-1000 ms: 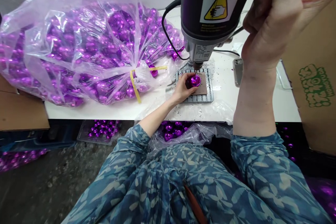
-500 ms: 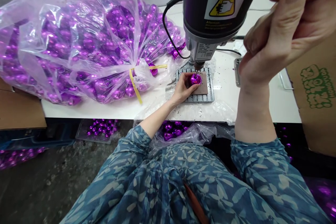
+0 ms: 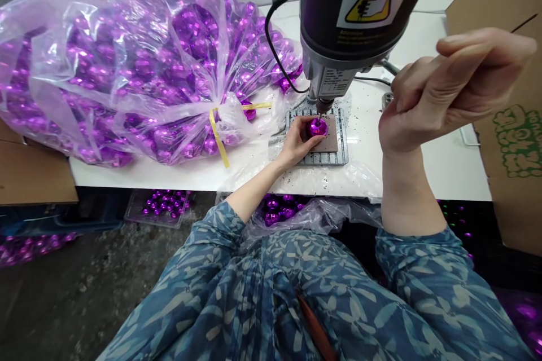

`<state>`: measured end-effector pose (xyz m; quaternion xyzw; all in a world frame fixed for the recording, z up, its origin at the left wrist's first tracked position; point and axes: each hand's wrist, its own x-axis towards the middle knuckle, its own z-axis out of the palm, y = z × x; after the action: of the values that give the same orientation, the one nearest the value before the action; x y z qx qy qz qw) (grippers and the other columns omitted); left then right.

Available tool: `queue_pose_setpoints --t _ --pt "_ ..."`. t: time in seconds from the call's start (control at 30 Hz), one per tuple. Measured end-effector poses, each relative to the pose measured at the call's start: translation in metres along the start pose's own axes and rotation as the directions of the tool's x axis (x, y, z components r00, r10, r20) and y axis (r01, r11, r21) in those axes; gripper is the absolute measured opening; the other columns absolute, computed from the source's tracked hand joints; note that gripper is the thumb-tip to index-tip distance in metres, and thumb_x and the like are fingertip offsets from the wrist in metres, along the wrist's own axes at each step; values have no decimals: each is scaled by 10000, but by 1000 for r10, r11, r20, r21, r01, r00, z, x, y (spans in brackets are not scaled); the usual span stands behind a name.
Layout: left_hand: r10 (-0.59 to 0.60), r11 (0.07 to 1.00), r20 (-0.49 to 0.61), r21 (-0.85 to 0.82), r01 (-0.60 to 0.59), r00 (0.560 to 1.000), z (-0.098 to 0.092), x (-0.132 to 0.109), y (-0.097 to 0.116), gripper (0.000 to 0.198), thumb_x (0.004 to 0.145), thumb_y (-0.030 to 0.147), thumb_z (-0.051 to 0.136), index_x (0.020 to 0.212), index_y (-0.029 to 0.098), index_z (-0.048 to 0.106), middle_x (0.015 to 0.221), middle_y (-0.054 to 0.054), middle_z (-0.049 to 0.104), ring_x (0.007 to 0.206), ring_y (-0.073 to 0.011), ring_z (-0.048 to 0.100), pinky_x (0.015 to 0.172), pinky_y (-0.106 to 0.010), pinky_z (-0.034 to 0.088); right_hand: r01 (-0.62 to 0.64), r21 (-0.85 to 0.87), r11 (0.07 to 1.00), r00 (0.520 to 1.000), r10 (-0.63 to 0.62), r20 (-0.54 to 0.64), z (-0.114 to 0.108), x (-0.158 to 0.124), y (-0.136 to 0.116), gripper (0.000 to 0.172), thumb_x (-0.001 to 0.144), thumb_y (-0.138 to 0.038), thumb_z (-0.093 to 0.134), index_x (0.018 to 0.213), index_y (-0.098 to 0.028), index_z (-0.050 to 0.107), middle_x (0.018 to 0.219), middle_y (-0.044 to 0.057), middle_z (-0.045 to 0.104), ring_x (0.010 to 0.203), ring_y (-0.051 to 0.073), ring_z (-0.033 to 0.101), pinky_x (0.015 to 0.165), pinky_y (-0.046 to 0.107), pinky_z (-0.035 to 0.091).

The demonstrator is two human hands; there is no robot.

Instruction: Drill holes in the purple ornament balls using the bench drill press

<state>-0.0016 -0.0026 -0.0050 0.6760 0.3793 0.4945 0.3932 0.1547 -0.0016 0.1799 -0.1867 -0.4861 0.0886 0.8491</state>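
My left hand (image 3: pixel 296 140) pinches a shiny purple ball (image 3: pixel 318 127) between thumb and fingers. The ball rests on a small brown board (image 3: pixel 330 144) upon the ribbed metal base (image 3: pixel 342 157) of a bench drill press (image 3: pixel 353 17). Its bit (image 3: pixel 320 116) comes down onto the ball's top; how deep it reaches I cannot see. My right hand (image 3: pixel 440 93) is raised at the right side of the machine, fingers curled around the end of its feed lever (image 3: pixel 390 67). Most of that lever is hidden by the hand.
A big clear bag (image 3: pixel 127 84) of purple balls, tied with yellow ribbon (image 3: pixel 219 138), fills the table's left. More balls sit in an open bag (image 3: pixel 279 211) below the table edge and a tray (image 3: pixel 163 206) lower left. A cardboard box (image 3: pixel 514 180) stands right. Dark shavings dot the white table.
My right hand has come down and turned with the lever. The left hand stays on the ball in the same place, and the view has shifted slightly.
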Motion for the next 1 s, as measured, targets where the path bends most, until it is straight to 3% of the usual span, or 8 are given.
queue_pose_setpoints --t 0.23,0.37,0.57,0.67,0.77,0.83,0.9,1.0 --pt "-41 999 8 -16 41 999 0 0 6 543 948 537 798 1317 261 510 1354 -131 677 1293 -295 689 1163 -581 564 -21 -32 999 1000 21 7 -2 -11 -3 416 956 -617 638 803 -240 550 538 -48 160 409 42 221 479 301 185" --pt "-52 998 8 -18 52 999 1 1 7 516 953 494 804 1316 265 517 1375 -134 666 1309 -299 682 1172 -599 562 -19 -80 997 996 26 84 -8 -14 -4 420 970 -631 599 820 -248 518 536 -53 163 414 50 214 487 301 212" --pt "-74 997 -7 -24 74 997 2 0 10 535 940 501 818 1305 252 516 1377 -145 666 1297 -292 689 1161 -587 571 119 -88 989 992 -115 43 -21 -23 22 344 961 -633 599 857 -305 614 462 -60 183 374 78 152 453 326 232" --pt "-64 997 -21 -39 64 998 3 -1 10 553 934 503 821 1301 239 502 1379 -149 670 1289 -283 696 1149 -568 573 147 -45 988 989 -146 36 -14 -18 18 301 962 -606 620 877 -319 648 445 -68 186 344 59 137 429 301 171" --pt "-66 997 -17 -29 65 998 3 0 9 556 931 475 826 1305 233 493 1376 -148 673 1287 -275 699 1140 -542 573 71 -41 997 997 -71 3 8 4 -1 248 977 -478 656 840 -272 674 558 -54 427 369 18 250 426 281 128" --pt "-84 997 -13 -3 84 996 4 1 8 554 927 464 830 1302 235 493 1365 -142 677 1281 -272 700 1131 -529 573 -37 -40 998 999 38 15 25 24 -10 366 931 -560 686 790 -222 673 696 -36 579 418 -1 355 433 270 155" --pt "-102 995 -25 21 102 995 5 2 10 554 928 485 824 1295 235 493 1335 -133 684 1253 -264 703 1112 -520 579 -114 -76 991 992 117 36 36 43 -10 526 840 -714 657 762 -194 648 662 -25 536 442 7 372 450 262 188" --pt "-80 990 -159 99 97 984 5 -5 22 547 935 578 789 1268 248 508 1267 -113 691 1182 -259 703 1059 -508 601 -148 -131 980 984 159 80 42 62 1 621 703 -821 634 706 -201 600 531 -41 286 409 41 300 419 273 190"
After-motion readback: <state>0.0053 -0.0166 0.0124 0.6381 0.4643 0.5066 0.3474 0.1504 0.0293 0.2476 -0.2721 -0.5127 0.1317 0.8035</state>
